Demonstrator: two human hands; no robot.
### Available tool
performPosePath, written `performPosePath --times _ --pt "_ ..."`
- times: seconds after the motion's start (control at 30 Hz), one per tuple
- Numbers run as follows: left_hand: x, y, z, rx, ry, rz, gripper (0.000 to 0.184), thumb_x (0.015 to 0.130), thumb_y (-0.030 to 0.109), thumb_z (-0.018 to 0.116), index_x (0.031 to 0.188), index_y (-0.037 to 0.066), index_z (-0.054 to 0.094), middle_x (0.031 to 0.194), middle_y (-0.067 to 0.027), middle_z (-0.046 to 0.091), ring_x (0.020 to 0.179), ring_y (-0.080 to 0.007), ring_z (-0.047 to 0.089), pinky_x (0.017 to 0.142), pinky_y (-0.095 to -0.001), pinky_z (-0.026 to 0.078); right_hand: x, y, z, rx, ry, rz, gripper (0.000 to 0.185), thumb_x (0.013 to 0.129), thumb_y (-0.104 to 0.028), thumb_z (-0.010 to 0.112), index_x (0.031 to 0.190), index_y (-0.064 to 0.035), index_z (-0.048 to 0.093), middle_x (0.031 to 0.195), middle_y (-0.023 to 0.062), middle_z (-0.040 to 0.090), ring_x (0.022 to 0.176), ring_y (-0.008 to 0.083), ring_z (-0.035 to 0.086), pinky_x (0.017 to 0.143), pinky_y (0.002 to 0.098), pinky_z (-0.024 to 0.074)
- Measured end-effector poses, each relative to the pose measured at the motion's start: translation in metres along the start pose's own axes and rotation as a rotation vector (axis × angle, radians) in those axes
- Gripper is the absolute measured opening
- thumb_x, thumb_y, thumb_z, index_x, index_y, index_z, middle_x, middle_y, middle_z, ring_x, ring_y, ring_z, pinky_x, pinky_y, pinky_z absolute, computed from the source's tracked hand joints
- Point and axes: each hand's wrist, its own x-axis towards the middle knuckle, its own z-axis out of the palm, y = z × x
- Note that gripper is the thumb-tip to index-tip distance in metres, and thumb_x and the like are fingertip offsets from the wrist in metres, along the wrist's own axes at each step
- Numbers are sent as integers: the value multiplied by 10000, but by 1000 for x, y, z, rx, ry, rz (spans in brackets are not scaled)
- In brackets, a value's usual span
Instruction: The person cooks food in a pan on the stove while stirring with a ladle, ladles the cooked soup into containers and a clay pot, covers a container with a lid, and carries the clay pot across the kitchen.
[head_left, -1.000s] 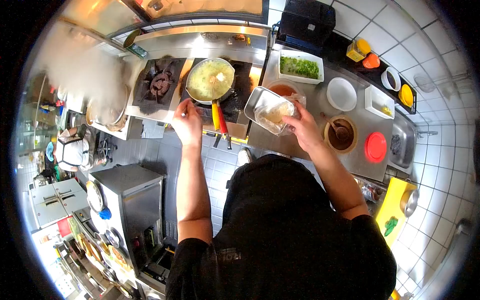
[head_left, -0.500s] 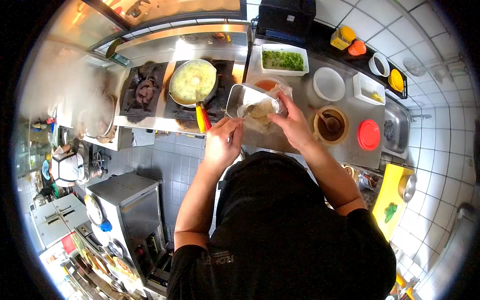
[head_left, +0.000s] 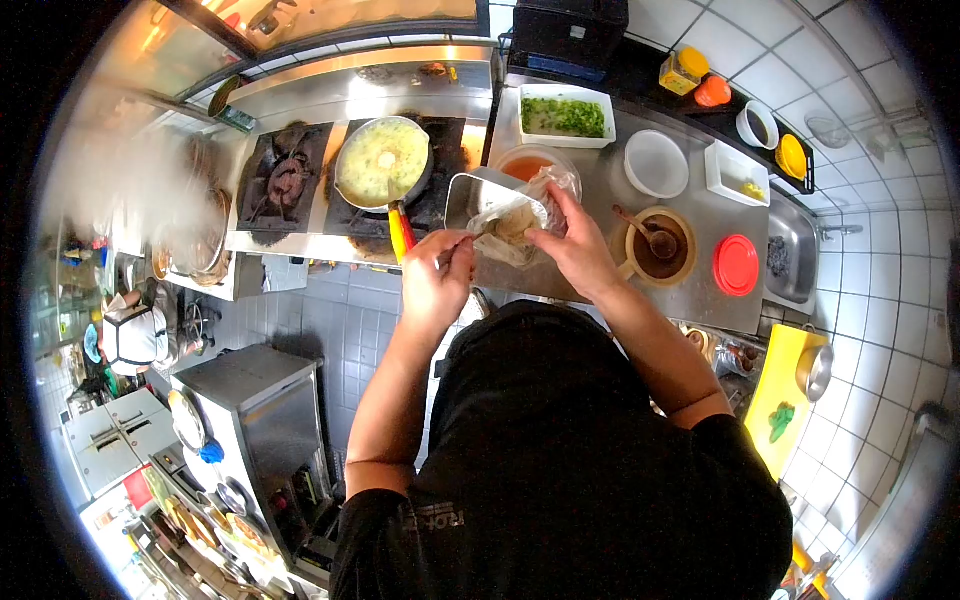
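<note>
The bag (head_left: 517, 232) overlaps the tin (head_left: 459, 204) in view, looks soft and floppy, probably light; I'd hold the gathered side. Right hand (head_left: 582, 252) has it there, thumb and fingers part-closed. Left hand (head_left: 436, 278) is curled on a thin tool (head_left: 445, 260), maybe a spoon, hard to tell.

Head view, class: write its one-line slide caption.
Left hand holds a utensil at a plastic bag in the right hand, near a pan.

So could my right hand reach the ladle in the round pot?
Probably yes: the ladle sits close by your right hand, nothing visible between. But that hand holds the plastic bag and may need to let go first.
</note>
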Motion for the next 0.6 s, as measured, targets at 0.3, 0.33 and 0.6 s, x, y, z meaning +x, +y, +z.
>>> performPosePath --times 0.3,0.33,0.6 --pt "2 -10 -6 -363 64 -270 156 938 50 583 971 -69 678 758 -122 672 582 -178 632 543 -295 526 -1 -2 4 48 -11 -8 747 874 2 673 1499 81 273 1448 183 453 1294 205 480 1079 309 401" --pt "2 -13 -5 -349 67 -265 157 937 48 581 969 -73 675 758 -122 671 582 -178 631 543 -295 526 -1 -1 5 69 2 -15 715 864 -21 684 1471 72 319 1410 175 487 1271 210 499 1070 315 402" --pt "6 -22 -5 -576 115 -416 183 920 95 586 967 -68 654 745 -134 647 569 -206 618 530 -322 530 -3 -1 13 212 22 -5 670 838 -33 707 1428 48 398 1370 141 523 1261 213 499 1073 327 383"
